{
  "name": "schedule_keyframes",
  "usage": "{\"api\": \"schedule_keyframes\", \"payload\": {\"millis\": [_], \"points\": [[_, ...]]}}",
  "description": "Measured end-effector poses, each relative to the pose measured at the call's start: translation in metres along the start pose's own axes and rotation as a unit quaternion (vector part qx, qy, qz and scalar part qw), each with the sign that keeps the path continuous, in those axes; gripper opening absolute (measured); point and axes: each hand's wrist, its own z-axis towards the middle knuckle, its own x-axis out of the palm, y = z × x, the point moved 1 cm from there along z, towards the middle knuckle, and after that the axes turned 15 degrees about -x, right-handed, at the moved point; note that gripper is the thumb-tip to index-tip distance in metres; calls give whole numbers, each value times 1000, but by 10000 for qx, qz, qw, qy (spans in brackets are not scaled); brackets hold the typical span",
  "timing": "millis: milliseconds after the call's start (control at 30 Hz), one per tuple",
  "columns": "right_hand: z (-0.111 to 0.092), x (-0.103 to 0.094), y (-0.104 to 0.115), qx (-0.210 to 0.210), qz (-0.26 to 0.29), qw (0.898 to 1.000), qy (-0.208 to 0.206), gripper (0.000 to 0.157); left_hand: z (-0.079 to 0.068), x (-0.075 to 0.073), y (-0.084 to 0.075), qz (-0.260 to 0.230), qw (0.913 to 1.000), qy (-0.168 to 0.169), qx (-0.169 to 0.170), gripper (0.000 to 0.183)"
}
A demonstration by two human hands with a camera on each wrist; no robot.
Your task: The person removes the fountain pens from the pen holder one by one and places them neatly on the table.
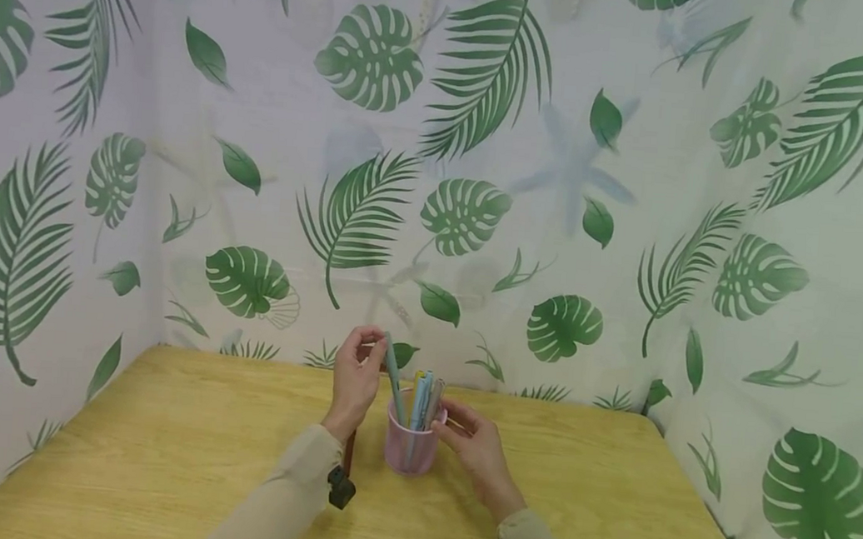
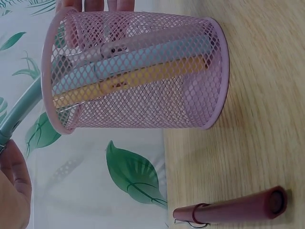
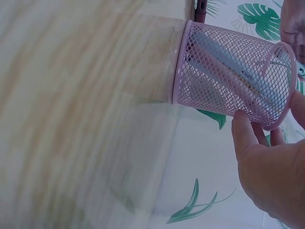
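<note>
A pink mesh pen holder [image 1: 409, 452] stands upright on the table with several pens inside, among them a light blue one [image 1: 419, 402], a yellow one [image 2: 143, 74] and a greyish one [image 1: 433, 399]. My left hand [image 1: 356, 377] pinches a teal pen [image 1: 394, 375] near its top end; this pen leans out over the holder's rim, its lower part inside. On the other side, my right hand [image 1: 480, 452] grips the holder near the rim, as the right wrist view shows, with the thumb and fingers against the mesh.
A dark red pen [image 2: 238, 207] lies on the wooden table [image 1: 201, 454] left of the holder, partly hidden by the left wrist in the head view. Behind the table hangs a white sheet [image 1: 270, 208] printed with green leaves.
</note>
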Motion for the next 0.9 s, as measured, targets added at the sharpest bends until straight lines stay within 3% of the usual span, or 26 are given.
{"api": "schedule_keyframes", "payload": {"millis": [100, 233, 400, 667, 900], "points": [[0, 0, -1, 8, -36, 10000, 0, 45, -2, -2, -4, -32, 10000, 11, 3, 18], [1, 0, -2, 23, -34, 10000, -26, 45, -11, -5, -22, -61, 9999, -16, 83, 20], [1, 1, -4, 14, -43, 10000, -3, 45, -18, -11, -32, -66, 9999, -99, -99, 20], [-2, 1, -2, 18, 49, 10000, -19, 45, -10, -19, -19, -259, 9975, 13, -656, 26], [-2, 0, -1, 15, 81, 10000, -11, 45, 1, -28, -1, -548, 9958, 192, -703, 34]]}}
